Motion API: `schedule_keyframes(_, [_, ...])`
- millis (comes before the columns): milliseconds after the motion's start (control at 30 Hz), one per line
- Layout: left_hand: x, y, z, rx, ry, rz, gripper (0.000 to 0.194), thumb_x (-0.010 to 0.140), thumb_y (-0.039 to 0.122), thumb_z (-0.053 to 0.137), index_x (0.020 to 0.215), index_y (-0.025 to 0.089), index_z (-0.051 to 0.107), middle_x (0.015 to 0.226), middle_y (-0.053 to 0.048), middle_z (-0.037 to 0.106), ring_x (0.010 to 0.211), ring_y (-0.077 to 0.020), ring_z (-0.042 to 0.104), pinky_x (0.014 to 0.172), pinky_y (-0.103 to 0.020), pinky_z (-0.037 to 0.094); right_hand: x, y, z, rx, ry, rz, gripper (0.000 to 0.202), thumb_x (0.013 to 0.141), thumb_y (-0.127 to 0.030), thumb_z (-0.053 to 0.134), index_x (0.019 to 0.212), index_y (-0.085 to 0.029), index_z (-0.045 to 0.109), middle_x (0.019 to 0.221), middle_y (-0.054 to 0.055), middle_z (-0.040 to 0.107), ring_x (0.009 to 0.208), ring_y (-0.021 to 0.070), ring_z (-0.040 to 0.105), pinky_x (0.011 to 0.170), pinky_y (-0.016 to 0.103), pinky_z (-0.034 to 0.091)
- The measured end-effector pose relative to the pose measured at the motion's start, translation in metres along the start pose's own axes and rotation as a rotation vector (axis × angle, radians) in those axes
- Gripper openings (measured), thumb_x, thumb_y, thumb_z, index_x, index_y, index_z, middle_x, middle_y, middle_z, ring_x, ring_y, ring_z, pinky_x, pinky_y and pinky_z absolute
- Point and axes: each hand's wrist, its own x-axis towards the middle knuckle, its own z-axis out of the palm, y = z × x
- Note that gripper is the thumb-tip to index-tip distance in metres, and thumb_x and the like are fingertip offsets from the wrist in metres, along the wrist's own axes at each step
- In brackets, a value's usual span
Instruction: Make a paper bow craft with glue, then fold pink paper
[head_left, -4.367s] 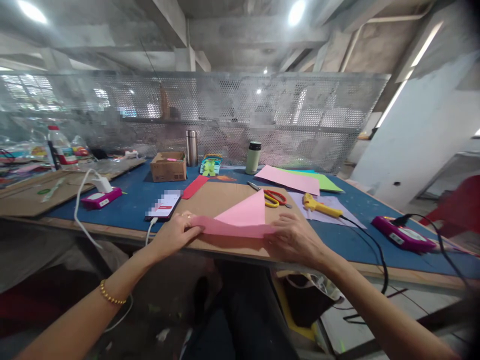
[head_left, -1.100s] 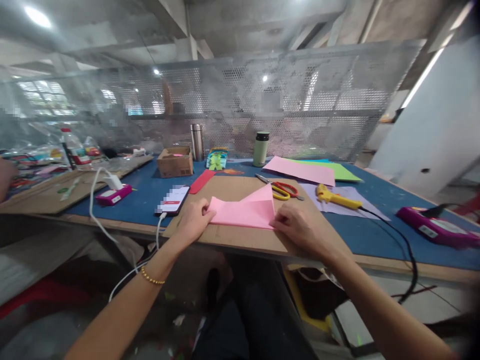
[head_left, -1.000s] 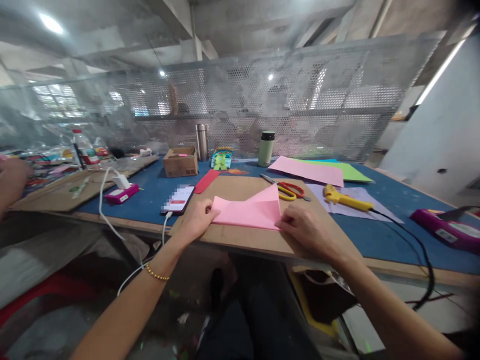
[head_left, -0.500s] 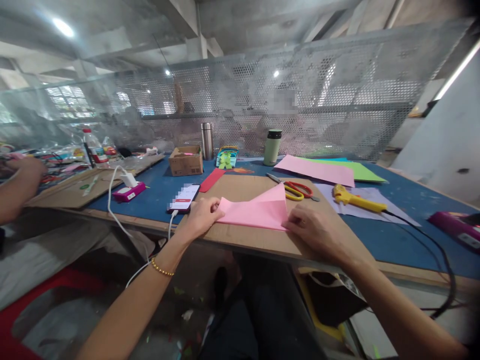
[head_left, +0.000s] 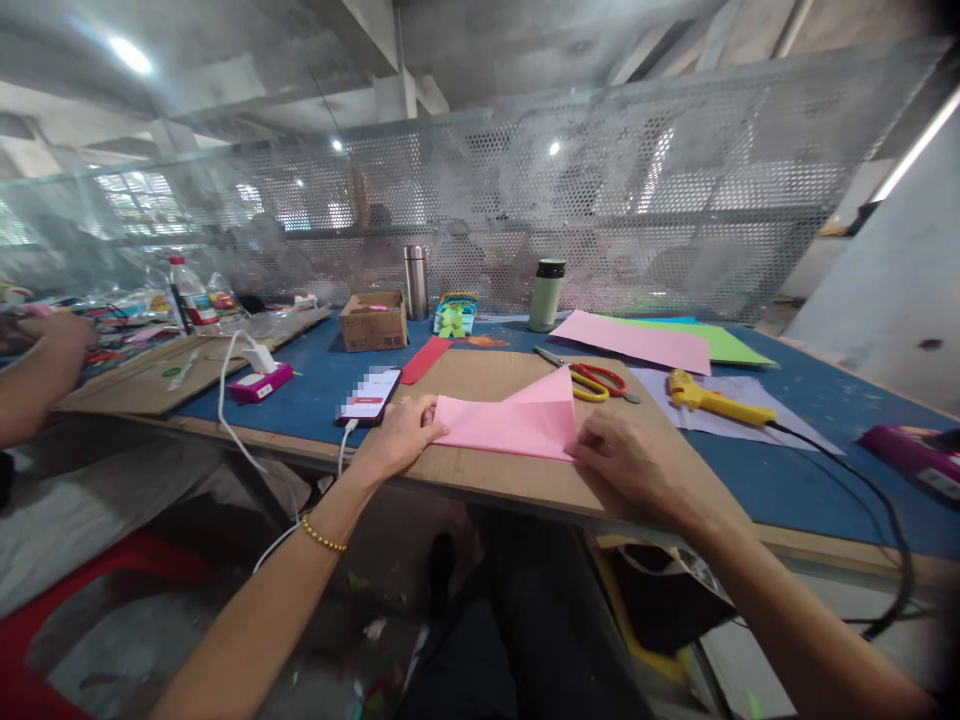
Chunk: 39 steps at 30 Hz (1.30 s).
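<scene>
A sheet of pink paper (head_left: 510, 425), folded over along its near edge, lies on a piece of brown cardboard (head_left: 480, 370) at the table's front. Its far right corner stands up. My left hand (head_left: 405, 432) pinches the left end of the paper between thumb and fingers. At the near right corner, my right hand (head_left: 626, 455) has its fingers closed on the paper. Just behind the paper lie scissors (head_left: 592, 385) with red and yellow handles. A phone (head_left: 367, 395) with a white cable plugged in rests beside my left hand.
A yellow glue gun (head_left: 712, 400) lies on pale purple paper to the right, its black cord trailing off the table. Behind stand a small cardboard box (head_left: 373, 325), a steel flask (head_left: 415, 282) and a green tumbler (head_left: 546, 297). Another person's arm (head_left: 37, 380) reaches in at far left.
The left part of the paper's raised edge lies a little flatter and straighter. Both hands keep their places on the paper.
</scene>
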Motion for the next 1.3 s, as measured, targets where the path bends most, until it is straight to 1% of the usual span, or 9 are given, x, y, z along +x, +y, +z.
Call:
schedule_keyframes(167, [0.002,-0.005,0.0,-0.033,-0.009,0.02,0.023,0.078,0.027,0.069,0.098,0.016,0.066,0.073,0.002,0.058,0.074,-0.0174,0.053,0.069,-0.028,0.035,0.0,0.004,0.005,0.04,0.01,0.019,0.022,0.087,-0.034,0.061,0.069,-0.021,0.06,0.074,0.003,0.063,0.069,0.0183,0.055,0.064,0.031,0.036])
schedule_keyframes(333, [0.004,-0.01,0.003,-0.117,0.005,0.029,0.021,0.079,0.03,0.064,0.096,0.017,0.064,0.071,0.004,0.057,0.068,-0.0152,0.052,0.064,-0.027,0.033,0.001,0.003,0.005,0.04,0.031,0.002,0.022,0.084,-0.032,0.063,0.066,-0.021,0.058,0.07,0.002,0.062,0.067,0.018,0.054,0.063,0.031,0.036])
schedule_keyframes(500, [0.004,-0.014,0.005,-0.103,0.021,0.044,0.016,0.081,0.034,0.062,0.076,0.018,0.059,0.071,0.002,0.058,0.069,-0.0155,0.052,0.063,-0.027,0.032,0.0,-0.001,0.002,0.036,0.009,0.026,0.021,0.085,-0.032,0.062,0.068,-0.02,0.059,0.072,0.003,0.063,0.067,0.0179,0.055,0.063,0.031,0.036])
schedule_keyframes(833, [0.001,0.001,0.001,0.07,0.014,-0.005,0.019,0.082,0.034,0.06,0.07,0.02,0.052,0.074,-0.001,0.06,0.076,-0.0197,0.054,0.067,-0.029,0.033,0.0,0.004,0.004,0.028,-0.022,0.003,0.023,0.088,-0.031,0.06,0.068,-0.02,0.06,0.075,0.004,0.065,0.071,0.0188,0.055,0.066,0.03,0.037])
schedule_keyframes(967, [-0.002,0.005,0.001,0.105,0.002,-0.001,0.019,0.083,0.035,0.058,0.072,0.021,0.053,0.075,-0.003,0.062,0.078,-0.0217,0.056,0.068,-0.03,0.033,-0.005,-0.003,0.0,0.053,0.012,0.041,0.018,0.086,-0.024,0.062,0.069,-0.02,0.059,0.077,0.004,0.065,0.075,0.0182,0.057,0.069,0.029,0.04])
schedule_keyframes(1033, [-0.002,0.003,0.002,0.114,-0.009,-0.004,0.02,0.083,0.037,0.057,0.072,0.021,0.055,0.075,-0.003,0.063,0.079,-0.0225,0.057,0.068,-0.03,0.034,-0.006,-0.008,-0.003,0.051,-0.005,0.055,0.017,0.086,-0.023,0.063,0.07,-0.02,0.06,0.079,0.003,0.066,0.077,0.0181,0.058,0.071,0.029,0.04])
schedule_keyframes(1100, [-0.001,-0.001,0.005,0.112,-0.001,-0.006,0.02,0.083,0.039,0.056,0.073,0.022,0.057,0.075,-0.003,0.064,0.08,-0.0233,0.058,0.068,-0.031,0.035,-0.008,-0.01,-0.004,0.058,-0.018,0.083,0.015,0.086,-0.024,0.065,0.072,-0.02,0.062,0.08,0.004,0.067,0.079,0.0182,0.059,0.071,0.029,0.041])
schedule_keyframes(1200, [-0.001,-0.005,0.007,0.086,0.027,0.012,0.02,0.082,0.04,0.056,0.086,0.021,0.064,0.076,-0.003,0.065,0.082,-0.0242,0.059,0.071,-0.031,0.037,-0.009,-0.011,-0.004,0.084,-0.011,0.124,0.014,0.085,-0.026,0.067,0.073,-0.019,0.063,0.081,0.004,0.067,0.078,0.0181,0.059,0.07,0.029,0.04])
schedule_keyframes(1300, [-0.001,-0.007,0.008,0.038,0.032,0.014,0.035,0.082,0.04,0.054,0.107,0.019,0.065,0.076,-0.002,0.065,0.081,-0.0239,0.06,0.071,-0.032,0.039,-0.01,-0.011,-0.003,0.122,-0.011,0.157,0.014,0.085,-0.027,0.067,0.074,-0.019,0.061,0.083,0.004,0.066,0.075,0.0175,0.058,0.067,0.029,0.04])
